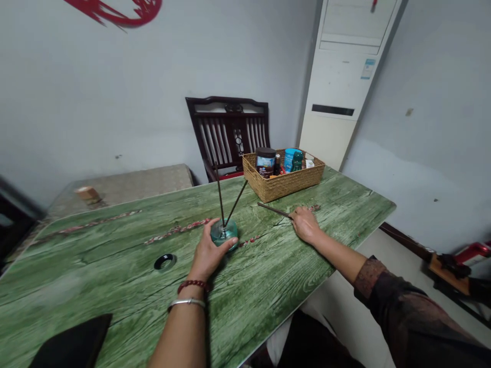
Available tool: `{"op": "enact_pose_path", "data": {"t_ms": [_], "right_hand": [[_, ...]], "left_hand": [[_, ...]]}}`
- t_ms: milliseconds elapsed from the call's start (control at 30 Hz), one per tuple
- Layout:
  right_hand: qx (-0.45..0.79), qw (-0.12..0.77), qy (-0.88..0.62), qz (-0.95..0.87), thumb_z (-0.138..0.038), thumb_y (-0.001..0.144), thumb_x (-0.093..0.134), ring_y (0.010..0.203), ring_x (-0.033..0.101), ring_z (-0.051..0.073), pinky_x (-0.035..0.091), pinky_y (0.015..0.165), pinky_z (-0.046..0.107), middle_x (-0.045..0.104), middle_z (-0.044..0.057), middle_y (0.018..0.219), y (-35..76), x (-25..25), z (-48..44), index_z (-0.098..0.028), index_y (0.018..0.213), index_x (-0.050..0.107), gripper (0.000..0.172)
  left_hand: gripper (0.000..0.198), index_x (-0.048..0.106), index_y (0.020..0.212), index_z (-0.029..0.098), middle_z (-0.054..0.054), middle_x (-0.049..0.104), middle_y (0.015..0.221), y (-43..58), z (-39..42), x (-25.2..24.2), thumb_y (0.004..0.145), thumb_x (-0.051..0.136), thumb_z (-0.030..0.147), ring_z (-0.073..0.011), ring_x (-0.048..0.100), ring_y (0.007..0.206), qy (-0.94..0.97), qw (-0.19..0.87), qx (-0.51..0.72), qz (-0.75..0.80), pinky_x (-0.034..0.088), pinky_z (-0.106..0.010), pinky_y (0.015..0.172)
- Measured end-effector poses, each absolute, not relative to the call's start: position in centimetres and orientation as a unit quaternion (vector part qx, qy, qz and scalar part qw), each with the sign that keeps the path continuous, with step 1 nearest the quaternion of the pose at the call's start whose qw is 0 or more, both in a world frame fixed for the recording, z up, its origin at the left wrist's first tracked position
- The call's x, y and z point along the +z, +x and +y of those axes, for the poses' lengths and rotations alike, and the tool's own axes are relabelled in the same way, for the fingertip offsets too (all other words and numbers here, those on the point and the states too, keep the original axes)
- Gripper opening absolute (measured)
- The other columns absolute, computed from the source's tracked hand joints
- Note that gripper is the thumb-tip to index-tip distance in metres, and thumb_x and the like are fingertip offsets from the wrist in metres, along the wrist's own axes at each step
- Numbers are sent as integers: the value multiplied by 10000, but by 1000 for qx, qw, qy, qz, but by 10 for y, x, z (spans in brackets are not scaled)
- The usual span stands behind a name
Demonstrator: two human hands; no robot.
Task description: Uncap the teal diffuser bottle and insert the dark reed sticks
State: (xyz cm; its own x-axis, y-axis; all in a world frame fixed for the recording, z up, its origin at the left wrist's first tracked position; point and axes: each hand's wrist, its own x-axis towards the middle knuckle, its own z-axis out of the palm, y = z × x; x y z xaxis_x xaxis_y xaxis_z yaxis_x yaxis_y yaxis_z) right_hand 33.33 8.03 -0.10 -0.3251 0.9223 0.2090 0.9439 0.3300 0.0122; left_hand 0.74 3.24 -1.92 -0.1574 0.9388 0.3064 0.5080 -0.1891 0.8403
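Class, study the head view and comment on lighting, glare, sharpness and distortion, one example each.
Head view: lighting soft and dim; a pale sheen on the green tabletop at lower left, a shine on the right hand; fine print on the dark-lidded jar too soft to read; the white air conditioner leans, probably lens distortion or camera tilt.

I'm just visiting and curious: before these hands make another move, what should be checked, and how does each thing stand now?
1. Glass bottle steadied: ok, the left hand is around it.
2. Two upright sticks seated in the bottle: ok, they lean apart.
3. Right hand on the dark stick low over the table: ok, at one end.
4. Whether more than one stick is there: cannot tell.
5. A hand free: not ok, both are occupied.
6. Black ring apart from both hands: ok.
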Motion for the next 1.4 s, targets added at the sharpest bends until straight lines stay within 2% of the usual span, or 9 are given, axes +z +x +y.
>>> {"op": "enact_pose_path", "data": {"t_ms": [133, 300, 633, 833, 1000, 1133, 1233, 1333, 1400], "right_hand": [[-70, 75, -571, -814, -197, 989, 474, 1103, 526, 287, 387, 928, 363, 649, 147, 1154, 332, -5, 78, -163, 1166, 710, 297], [-60, 125, -548, -825, -235, 979, 534, 1108, 515, 262, 379, 960, 353, 641, 125, 1171, 334, -5, 75, -173, 1163, 711, 262], [-62, 80, -551, -828, -333, 964, 597, 1123, 566, 278, 407, 952, 344, 658, 136, 1130, 317, -2, 73, -168, 1103, 717, 246], [0, 52, -574, -817, -264, 959, 561, 1038, 673, 253, 452, 839, 300, 718, 145, 1111, 293, 8, 82, -171, 1038, 733, 210], [7, 80, -592, -802, -211, 968, 474, 940, 710, 251, 458, 777, 302, 751, 168, 1019, 286, 8, 84, -152, 1039, 722, 264], [166, 225, -577, -767, -160, 863, 572, 759, 678, 173, 449, 696, 246, 743, 61, 820, 287, 21, 90, -153, 1005, 696, 189], [325, 328, -534, -709, -148, 769, 615, 549, 569, 116, 410, 566, 213, 674, -21, 650, 283, 41, 92, -144, 967, 673, 207], [458, 387, -457, -657, -221, 730, 668, 440, 483, 79, 361, 458, 194, 680, -30, 647, 271, 64, 87, -152, 905, 643, 190], [543, 408, -387, -623, -303, 713, 730, 427, 493, 69, 355, 418, 180, 705, -15, 689, 257, 76, 82, -161, 885, 622, 248]], "left_hand": [[801, 477, 1330, 218, -130, 639, 1267, 8, 32, -19, 664, 795, 529, -301, 655, 1115, 608, 226, 478, 592, 489, -499, 1023], [793, 477, 1329, 221, -126, 644, 1254, 8, 32, -19, 669, 784, 535, -310, 656, 1115, 609, 226, 473, 596, 492, -508, 1008], [779, 509, 1311, 232, -120, 651, 1243, 8, 31, -19, 642, 807, 496, -319, 655, 1133, 599, 223, 490, 593, 487, -514, 1015], [781, 497, 1325, 230, -130, 647, 1265, 9, 28, -18, 656, 804, 490, -334, 643, 1170, 599, 232, 487, 592, 480, -525, 1022], [761, 522, 1294, 234, -124, 660, 1239, 11, 26, -15, 631, 818, 462, -340, 638, 1180, 586, 239, 500, 591, 467, -539, 1037], [756, 527, 1285, 242, -111, 674, 1217, 12, 25, -14, 620, 822, 447, -332, 655, 1147, 581, 241, 506, 591, 474, -540, 1028], [765, 518, 1303, 239, -108, 682, 1206, 12, 24, -16, 628, 821, 434, -326, 665, 1131, 580, 244, 507, 589, 484, -523, 1017], [776, 512, 1317, 227, -116, 686, 1193, 12, 25, -17, 634, 823, 423, -329, 663, 1139, 580, 249, 505, 588, 483, -509, 1014], [773, 513, 1319, 220, -121, 685, 1199, 11, 25, -18, 640, 823, 420, -327, 661, 1141, 583, 248, 505, 585, 480, -502, 1015]]}}
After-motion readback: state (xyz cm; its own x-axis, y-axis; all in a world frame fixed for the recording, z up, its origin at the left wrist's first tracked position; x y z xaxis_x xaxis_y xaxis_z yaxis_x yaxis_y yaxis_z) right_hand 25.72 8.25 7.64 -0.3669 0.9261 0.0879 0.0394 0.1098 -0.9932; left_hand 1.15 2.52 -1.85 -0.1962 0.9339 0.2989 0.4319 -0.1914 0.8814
